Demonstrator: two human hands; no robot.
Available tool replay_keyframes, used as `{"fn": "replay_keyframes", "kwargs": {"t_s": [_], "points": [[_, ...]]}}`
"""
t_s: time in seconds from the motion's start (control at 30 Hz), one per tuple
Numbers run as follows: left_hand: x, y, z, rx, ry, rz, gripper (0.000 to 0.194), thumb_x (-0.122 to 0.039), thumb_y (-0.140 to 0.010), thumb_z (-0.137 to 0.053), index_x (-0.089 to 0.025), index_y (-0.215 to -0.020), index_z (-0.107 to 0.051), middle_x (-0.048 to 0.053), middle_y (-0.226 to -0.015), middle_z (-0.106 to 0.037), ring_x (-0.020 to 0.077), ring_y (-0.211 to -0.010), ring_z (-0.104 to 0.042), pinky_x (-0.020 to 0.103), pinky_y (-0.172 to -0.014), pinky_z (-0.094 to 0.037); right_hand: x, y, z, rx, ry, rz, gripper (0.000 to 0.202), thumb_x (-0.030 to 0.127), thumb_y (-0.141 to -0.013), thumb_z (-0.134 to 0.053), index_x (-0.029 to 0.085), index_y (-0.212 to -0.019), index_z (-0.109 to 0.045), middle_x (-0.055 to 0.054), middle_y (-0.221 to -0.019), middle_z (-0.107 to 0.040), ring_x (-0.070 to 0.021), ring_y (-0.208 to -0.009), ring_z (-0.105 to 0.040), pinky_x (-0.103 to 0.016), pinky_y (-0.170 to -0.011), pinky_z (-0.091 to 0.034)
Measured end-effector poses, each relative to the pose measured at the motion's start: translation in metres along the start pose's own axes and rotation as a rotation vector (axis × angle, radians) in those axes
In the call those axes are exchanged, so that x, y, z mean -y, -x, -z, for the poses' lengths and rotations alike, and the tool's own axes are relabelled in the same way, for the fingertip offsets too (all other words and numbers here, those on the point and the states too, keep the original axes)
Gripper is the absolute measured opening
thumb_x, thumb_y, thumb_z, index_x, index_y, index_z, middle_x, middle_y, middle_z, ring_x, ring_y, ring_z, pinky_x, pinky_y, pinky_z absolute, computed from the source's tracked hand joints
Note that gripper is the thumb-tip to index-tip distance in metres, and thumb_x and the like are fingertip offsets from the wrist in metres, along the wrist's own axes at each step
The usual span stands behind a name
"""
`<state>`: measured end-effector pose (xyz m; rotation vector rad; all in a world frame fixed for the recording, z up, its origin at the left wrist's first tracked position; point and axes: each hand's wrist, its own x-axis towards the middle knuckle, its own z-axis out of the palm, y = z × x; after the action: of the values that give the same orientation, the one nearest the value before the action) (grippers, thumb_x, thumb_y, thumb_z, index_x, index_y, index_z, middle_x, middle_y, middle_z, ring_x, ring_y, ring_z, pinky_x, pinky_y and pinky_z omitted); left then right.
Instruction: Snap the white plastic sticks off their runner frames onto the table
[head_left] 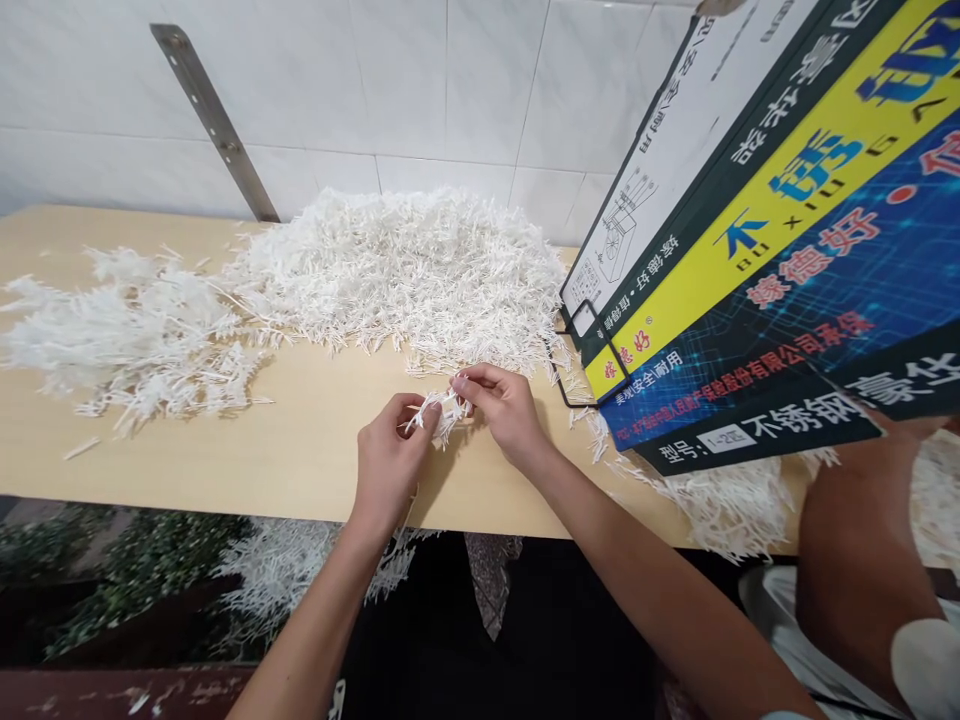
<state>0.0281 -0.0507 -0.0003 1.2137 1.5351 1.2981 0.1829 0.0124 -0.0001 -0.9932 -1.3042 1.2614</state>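
Head: white strands [444,415] between both hands' fingers [429,412].

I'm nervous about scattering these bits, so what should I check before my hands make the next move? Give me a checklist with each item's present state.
1. Left hand has hold of the small white cluster: ok.
2. Right hand pinches the cluster's other side: ok.
3. Number of pieces in the cluster: cannot tell; fingers cover part of it.
4. Left pile kept separate from the large pile: not ok; strands run between them.
5. No strays: not ok; a loose piece lies near the front at left.
6. Box at right standing steady: cannot tell.
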Motion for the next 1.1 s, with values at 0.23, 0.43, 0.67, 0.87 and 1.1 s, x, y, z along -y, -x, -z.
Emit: {"fn": "replay_keyframes", "kwargs": {"t_s": [0.23,0.43,0.67,0.87,1.1], "points": [[0.0,-0.003,0.001,0.163,0.018,-0.072,0.036,-0.048,-0.093,-0.067,-0.023,-0.117,-0.076,0.005,-0.1,-0.076,0.0172,-0.076,-0.062,0.024,-0.066,-0.046,0.01,0.003,0.003,0.081,-0.009,0.011,0.027,0.045,-0.084,-0.077,0.02,-0.091,-0.076,-0.004,-0.084,-0.071,-0.0161,-0.072,-0.062,-0.025,-0.057,-0.048],[0.005,-0.006,0.007,0.138,0.001,-0.077,0.025,-0.04,-0.09,-0.067,-0.021,-0.103,-0.077,0.002,-0.08,-0.071,0.0179,-0.072,-0.06,0.024,-0.061,-0.042,0.016,0.009,0.008,0.329,0.237,0.072,0.033,0.042,-0.085,-0.078,0.022,-0.111,-0.077,-0.003,-0.088,-0.07,-0.0127,-0.064,-0.054,-0.024,-0.053,-0.039],[0.005,-0.005,0.004,0.245,-0.122,-0.131,0.027,-0.04,-0.094,-0.06,-0.018,-0.097,-0.077,0.0,-0.073,-0.069,0.0146,-0.065,-0.053,0.024,-0.061,-0.036,-0.001,0.007,0.006,0.116,0.37,0.119,0.027,0.04,-0.091,-0.07,0.019,-0.075,-0.076,-0.004,-0.066,-0.067,-0.0159,-0.061,-0.058,-0.028,-0.055,-0.042],[0.008,-0.001,0.005,0.165,-0.126,-0.115,0.019,-0.032,-0.089,-0.062,-0.019,-0.086,-0.076,0.0,-0.073,-0.069,0.0142,-0.066,-0.055,0.023,-0.06,-0.037,-0.01,-0.009,0.018,-0.153,0.049,-0.02,0.033,0.05,-0.089,-0.069,0.02,-0.076,-0.067,-0.002,-0.066,-0.06,-0.0123,-0.052,-0.05,-0.024,-0.046,-0.039],[0.009,-0.003,0.003,0.114,0.016,-0.046,0.028,-0.046,-0.088,-0.072,-0.019,-0.098,-0.074,0.001,-0.084,-0.072,0.0136,-0.07,-0.06,0.022,-0.063,-0.044,0.005,0.008,0.007,0.106,0.459,0.358,0.033,0.025,-0.098,-0.054,0.025,-0.127,-0.071,-0.009,-0.128,-0.068,-0.0224,-0.101,-0.065,-0.033,-0.076,-0.055]]}}
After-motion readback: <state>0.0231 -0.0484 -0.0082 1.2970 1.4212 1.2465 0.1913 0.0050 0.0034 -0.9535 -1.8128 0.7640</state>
